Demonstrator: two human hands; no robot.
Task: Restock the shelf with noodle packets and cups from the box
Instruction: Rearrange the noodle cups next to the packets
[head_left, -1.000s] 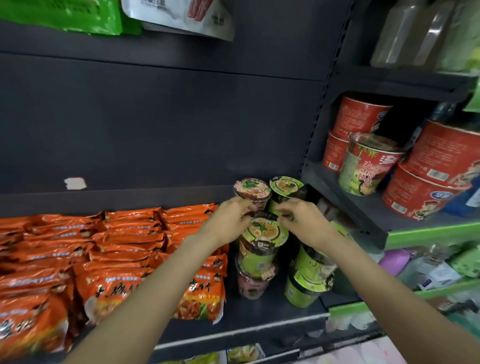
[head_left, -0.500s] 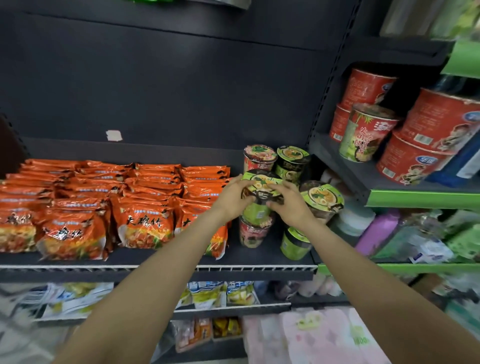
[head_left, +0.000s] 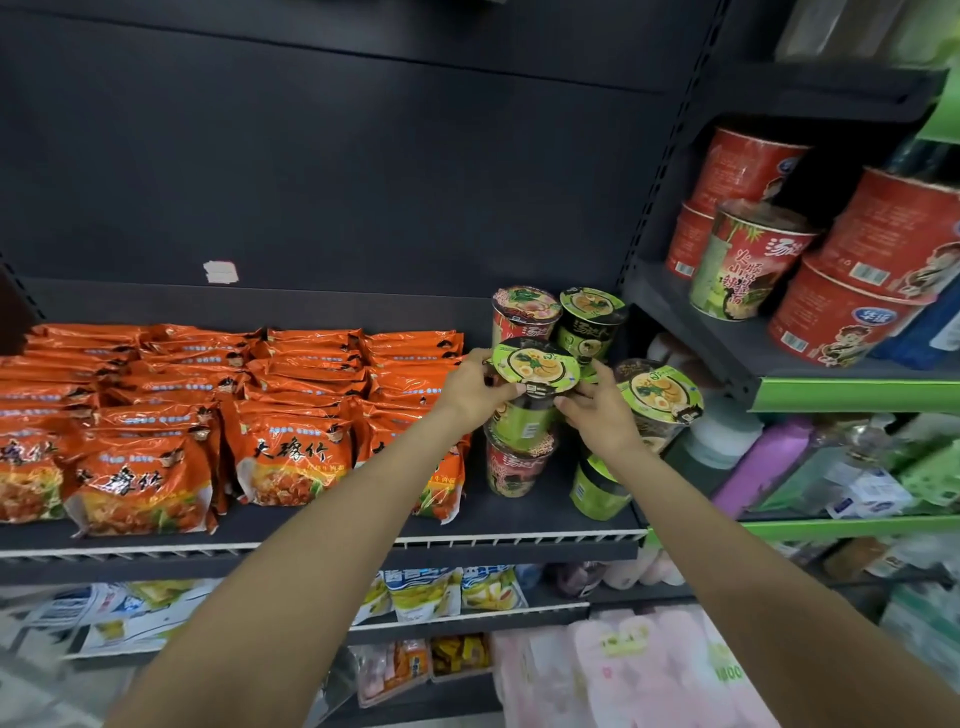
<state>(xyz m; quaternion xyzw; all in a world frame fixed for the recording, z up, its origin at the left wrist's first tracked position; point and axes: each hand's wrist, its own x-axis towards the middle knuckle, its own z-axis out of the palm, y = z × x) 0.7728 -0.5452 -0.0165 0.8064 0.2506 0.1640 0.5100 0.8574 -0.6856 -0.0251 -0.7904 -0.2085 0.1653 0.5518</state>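
So this is a shop aisle with dark metal shelving, and the main shelf (head_left: 519, 525) runs across the middle of the frame with a white wire rail along its front edge. The left and centre of it is packed with rows of orange noodle packets (head_left: 208, 415), standing upright and leaning back in stacks. To the right of those is a small cluster of noodle cups: a red one (head_left: 522, 312) and a dark green one (head_left: 592, 317) at the back, and a tilted green-lidded cup (head_left: 660, 397) further right. Front and centre, both arms reach in from the bottom of the frame. The left hand (head_left: 475, 387) and right hand (head_left: 597, 410) are wrapped around opposite sides of a green noodle cup (head_left: 535, 374), gripping it just under the lid, and it sits on top of a red cup (head_left: 511, 465) below. Another green cup (head_left: 597, 493) stands near the shelf's front right. Upper right of the frame there's a side shelf with big red noodle tubs (head_left: 852, 317) stacked two high. Below the main shelf are more packets in yellow and blue (head_left: 436, 592), and pink-wrapped packs (head_left: 623, 670) at the bottom right, kinda blurry.
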